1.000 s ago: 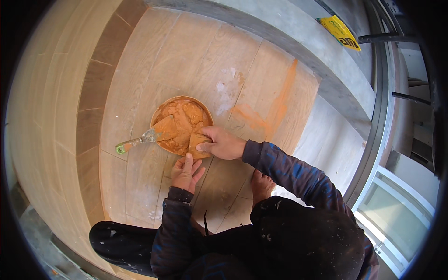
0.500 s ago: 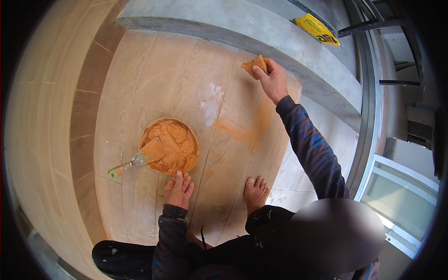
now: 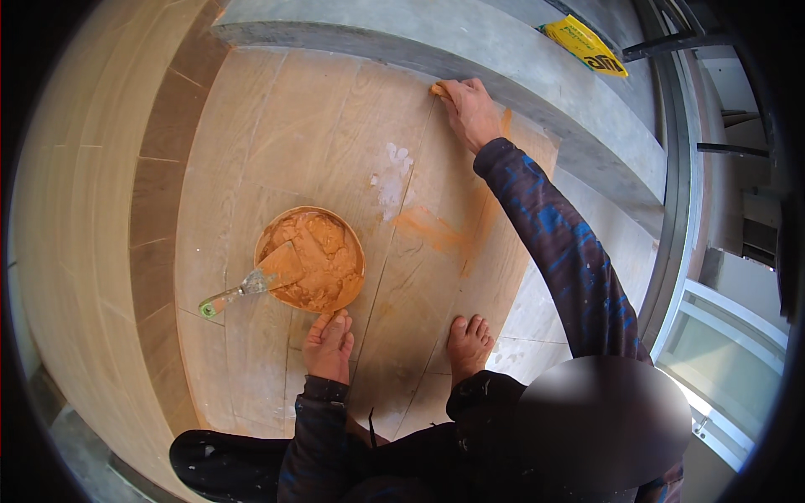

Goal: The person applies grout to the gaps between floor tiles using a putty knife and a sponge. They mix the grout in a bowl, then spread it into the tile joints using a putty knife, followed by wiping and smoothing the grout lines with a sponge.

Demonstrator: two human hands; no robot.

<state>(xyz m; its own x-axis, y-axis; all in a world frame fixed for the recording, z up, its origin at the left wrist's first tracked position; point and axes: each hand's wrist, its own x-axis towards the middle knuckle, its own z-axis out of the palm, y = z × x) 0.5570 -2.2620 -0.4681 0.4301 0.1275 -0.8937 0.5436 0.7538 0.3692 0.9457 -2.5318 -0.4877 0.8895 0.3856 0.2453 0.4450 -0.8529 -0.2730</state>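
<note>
A round tub (image 3: 362, 270) of orange grout stands on the wood-look floor tiles. A putty knife (image 3: 254, 282) with a green-ended handle rests across its left side, blade in the paste. My left hand (image 3: 329, 348) is closed at the near rim, thumb and fingers pinching it. Farther off, at the foot of the grey step, my right hand (image 3: 471, 111) is closed around a small grout-smeared spreader (image 3: 438, 90). The hand covers most of the spreader. Its visible edge is down at a floor joint.
Orange smears (image 3: 436, 230) and a whitish patch (image 3: 391, 178) mark the tiles (image 3: 310, 126). A grey step (image 3: 419, 42) bounds the far side, bearing a yellow bag (image 3: 584, 46). My bare foot (image 3: 470, 344) is nearby; a white-framed panel (image 3: 721, 360) stands at right.
My right hand has moved farther off and slightly left, bringing the spreader from above the floor down beside the step. A fresh orange streak shows near the step. My left hand stays at the tub.
</note>
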